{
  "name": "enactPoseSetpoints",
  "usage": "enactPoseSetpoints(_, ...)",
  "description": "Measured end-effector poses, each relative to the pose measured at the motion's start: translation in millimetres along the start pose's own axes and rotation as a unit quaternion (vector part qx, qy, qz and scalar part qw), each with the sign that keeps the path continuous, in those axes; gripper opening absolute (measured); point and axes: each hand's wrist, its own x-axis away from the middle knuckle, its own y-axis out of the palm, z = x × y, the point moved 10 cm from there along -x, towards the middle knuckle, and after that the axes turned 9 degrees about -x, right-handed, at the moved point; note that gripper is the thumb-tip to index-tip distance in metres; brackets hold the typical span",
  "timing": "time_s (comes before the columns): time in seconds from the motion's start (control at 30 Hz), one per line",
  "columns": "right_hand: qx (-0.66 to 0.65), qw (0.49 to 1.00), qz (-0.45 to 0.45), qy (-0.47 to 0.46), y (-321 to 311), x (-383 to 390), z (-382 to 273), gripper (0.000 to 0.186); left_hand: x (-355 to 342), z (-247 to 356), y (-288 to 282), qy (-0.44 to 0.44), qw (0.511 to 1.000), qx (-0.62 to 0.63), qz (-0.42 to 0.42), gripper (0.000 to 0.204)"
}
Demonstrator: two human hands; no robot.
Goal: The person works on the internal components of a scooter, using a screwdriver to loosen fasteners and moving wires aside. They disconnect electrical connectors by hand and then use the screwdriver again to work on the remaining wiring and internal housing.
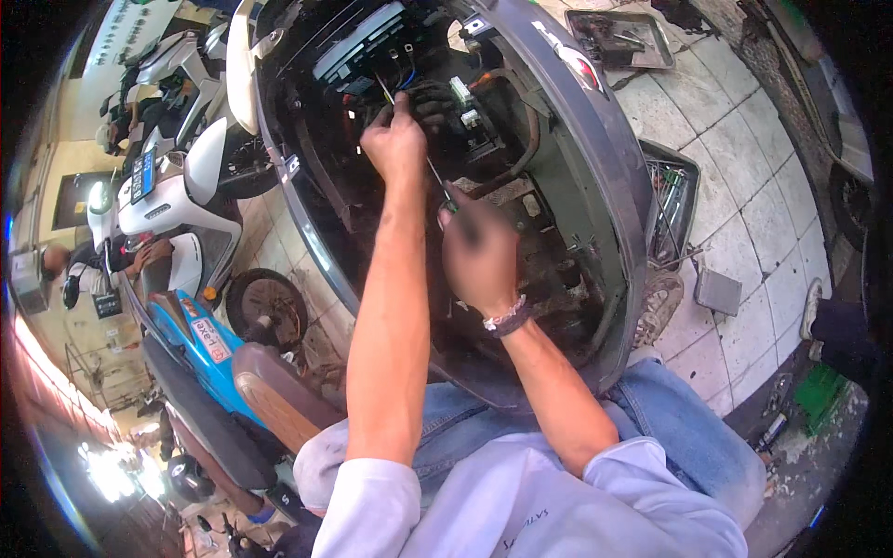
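Observation:
My left hand [395, 144] reaches into the hollow underside of a dark grey scooter body [609, 186]. Its fingers are closed in a pinch on a thin yellow-green strip [389, 96] that looks like a wire. Just above the fingertips is a grey, finned electrical unit [358, 46]. Nearer to me, my right hand [479, 256] is closed around a screwdriver [449, 195] with a dark green handle. The thin metal shaft points up and left, toward my left wrist. Part of the handle is hidden in the blurred right hand.
White connectors [460, 90] and a blue wire [407, 78] sit inside the body. Right of it, on the tiled floor [735, 158], lie a tool tray [684, 200] and a metal tray [621, 58]. A white scooter [177, 209] and a brown-seated motorbike [279, 386] stand at left, with people nearby.

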Motion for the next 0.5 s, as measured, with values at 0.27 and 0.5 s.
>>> enactPoseSetpoints(0.27,-0.051,0.998,0.029,-0.028,-18,-10,12,0.034,-7,-38,27,-0.107,0.968,0.227,-0.011,0.035)
enactPoseSetpoints(0.5,-0.592,0.63,-0.089,0.495,34,37,60,0.036,-2,-26,31,-0.155,0.961,0.23,-0.009,0.03)
